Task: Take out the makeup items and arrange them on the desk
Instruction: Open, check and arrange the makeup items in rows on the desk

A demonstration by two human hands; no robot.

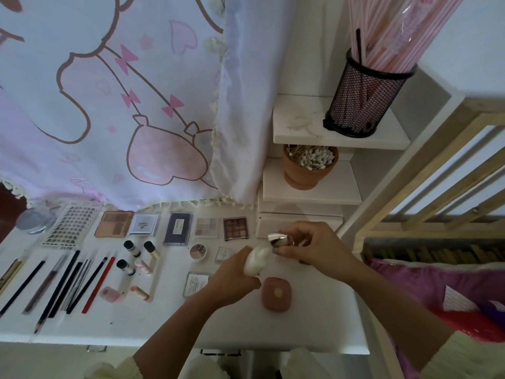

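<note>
Currently | left hand [229, 280]: bottle [257, 259], neck up-right | right hand [314, 247]: silver cap [278, 240]

Head view, steeply down over desk [314, 315]

The light was soft, dim and bluish. The silver cap [279, 239] caught a glint. Wide-angle distortion bowed the edges, and the makeup pencils [67, 287] at eight o'clock were blurred.

Both our bare forearms angled inward. Our left hand [232, 277] curled round a white bottle [257, 259] just left of the pink compact [276, 294], and our right hand [317, 247] hovered beyond the compact, fingers pinching a silver cap [279, 240].
</note>
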